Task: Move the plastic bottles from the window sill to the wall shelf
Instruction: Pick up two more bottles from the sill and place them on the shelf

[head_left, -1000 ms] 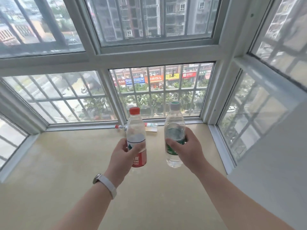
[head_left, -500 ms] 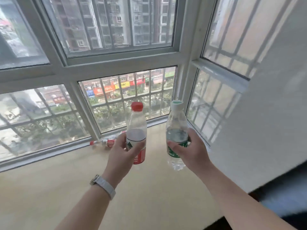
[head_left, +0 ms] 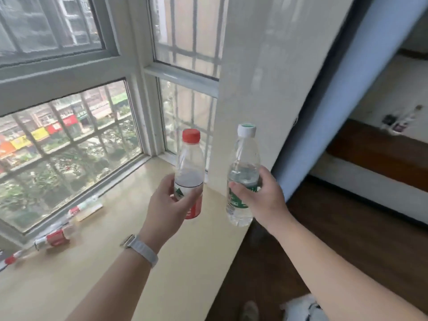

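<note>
My left hand (head_left: 168, 206) grips a clear plastic bottle with a red cap and red label (head_left: 189, 163), held upright above the right end of the beige window sill (head_left: 120, 262). In my right hand (head_left: 262, 198) is a clear bottle with a white-and-green cap and green label (head_left: 243, 163), upright, past the sill's edge and in front of the white wall. Both bottles are partly filled with water. More red-labelled bottles lie on their sides on the sill by the window, one (head_left: 54, 238) at the left and another (head_left: 83, 207) behind it.
A white wall pillar (head_left: 266, 77) rises right behind the bottles, with a blue panel (head_left: 342, 89) beside it. Dark wooden floor (head_left: 335, 239) and wooden steps (head_left: 379, 154) lie to the right. Barred windows enclose the sill. A shoe tip (head_left: 250, 309) shows at the bottom.
The view has swung to the right, away from the window bay toward the wall and room. Both hands have kept their bottles and moved off the sill's middle to its right edge.
</note>
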The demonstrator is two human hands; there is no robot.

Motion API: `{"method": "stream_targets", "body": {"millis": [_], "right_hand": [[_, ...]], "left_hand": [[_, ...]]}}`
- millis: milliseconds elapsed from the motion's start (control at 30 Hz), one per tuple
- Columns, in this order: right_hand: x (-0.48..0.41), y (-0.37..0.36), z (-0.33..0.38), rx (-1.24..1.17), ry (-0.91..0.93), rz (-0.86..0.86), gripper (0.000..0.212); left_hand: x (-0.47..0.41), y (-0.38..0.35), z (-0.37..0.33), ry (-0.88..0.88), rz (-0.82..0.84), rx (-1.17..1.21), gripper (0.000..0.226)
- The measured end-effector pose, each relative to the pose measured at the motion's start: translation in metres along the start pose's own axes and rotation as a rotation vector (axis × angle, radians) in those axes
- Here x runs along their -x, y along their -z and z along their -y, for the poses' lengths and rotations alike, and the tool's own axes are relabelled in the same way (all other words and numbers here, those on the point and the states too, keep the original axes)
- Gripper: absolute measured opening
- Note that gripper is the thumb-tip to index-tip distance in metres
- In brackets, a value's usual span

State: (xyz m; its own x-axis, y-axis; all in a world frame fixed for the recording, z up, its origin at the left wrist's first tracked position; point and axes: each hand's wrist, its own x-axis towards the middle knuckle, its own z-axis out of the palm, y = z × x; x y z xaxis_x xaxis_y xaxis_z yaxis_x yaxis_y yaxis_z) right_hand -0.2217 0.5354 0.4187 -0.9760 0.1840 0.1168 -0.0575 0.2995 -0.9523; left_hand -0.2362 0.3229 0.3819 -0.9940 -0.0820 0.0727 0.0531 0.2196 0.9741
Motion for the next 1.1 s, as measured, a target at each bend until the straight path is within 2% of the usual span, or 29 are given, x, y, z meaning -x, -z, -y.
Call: {"method": "stream_targets", "body": {"millis": [267,433,600,900,1100], "right_hand": [[-0.005,0.098,-0.027,-0.024,-0.067,-0.216,0.036],[-0.016,0.158,-0.052,-0.08,-0.118,-0.322,0.047],[-0.028,0.221,-0.076,-0.11,-0.141,-0.454,0.043],[-0.043,0.338,-0.114,-0.113,-0.146,-0.596,0.044],[-0.033,0.389,-0.128,-0.118,-0.159,-0.668,0.042]], "left_hand": [[-0.026,-0.11,-0.032,-0.051,0.263,0.046,0.051],[-0.043,-0.176,-0.055,-0.078,0.338,-0.022,0.041],[-0.057,-0.252,-0.08,-0.131,0.418,-0.047,0.032],[-0.065,-0.387,-0.119,-0.252,0.568,-0.1,0.054],[-0.058,-0.446,-0.135,-0.286,0.637,-0.101,0.047]]}}
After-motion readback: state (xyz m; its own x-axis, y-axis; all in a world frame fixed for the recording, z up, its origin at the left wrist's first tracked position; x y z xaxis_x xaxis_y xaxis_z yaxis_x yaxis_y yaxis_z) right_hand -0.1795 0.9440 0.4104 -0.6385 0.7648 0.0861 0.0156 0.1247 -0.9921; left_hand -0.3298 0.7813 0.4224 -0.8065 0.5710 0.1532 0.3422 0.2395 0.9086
